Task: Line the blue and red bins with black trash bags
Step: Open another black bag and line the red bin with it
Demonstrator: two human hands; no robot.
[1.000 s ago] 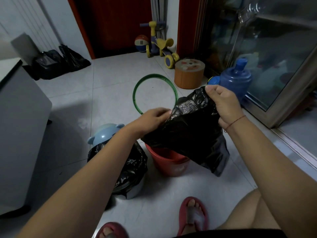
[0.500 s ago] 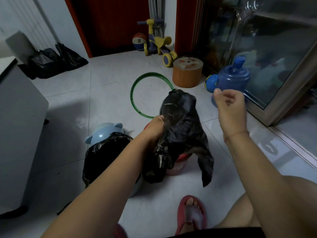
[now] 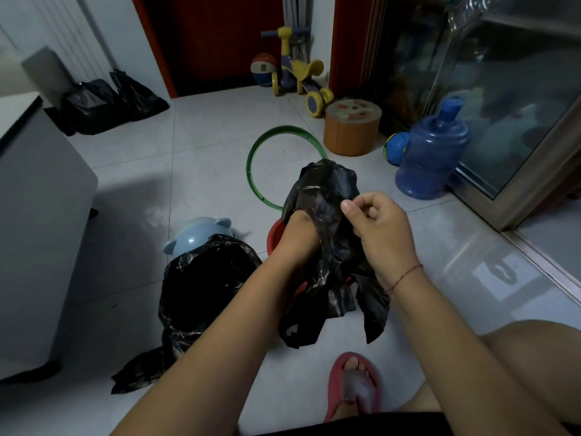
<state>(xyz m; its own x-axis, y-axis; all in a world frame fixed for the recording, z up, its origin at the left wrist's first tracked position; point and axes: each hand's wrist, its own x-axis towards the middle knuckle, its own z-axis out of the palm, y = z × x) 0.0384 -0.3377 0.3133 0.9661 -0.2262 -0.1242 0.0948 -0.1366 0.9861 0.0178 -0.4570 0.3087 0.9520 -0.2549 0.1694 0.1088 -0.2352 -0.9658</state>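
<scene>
A crumpled black trash bag (image 3: 327, 196) hangs over the red bin (image 3: 273, 238), hiding all but the bin's left rim. My left hand (image 3: 295, 237) holds the bag from the left, with its fingers buried in the plastic. My right hand (image 3: 382, 234) pinches the bag's right edge between thumb and curled fingers. To the left stands the blue bin, its bear-eared lid (image 3: 201, 236) tipped back. A second black bag (image 3: 204, 287) lines this bin and spills onto the floor.
A green hoop (image 3: 251, 165) lies on the tiles behind the bins. Further back are an orange round stool (image 3: 352, 133), a blue water jug (image 3: 430, 152), a ball and a toy scooter (image 3: 298, 73). A white cabinet (image 3: 37, 215) is at the left. My sandalled foot (image 3: 353, 385) is near the red bin.
My right hand let go of the bag, swung out to the right, then came back and pinched its edge. The bag bunched up in my left hand above the red bin.
</scene>
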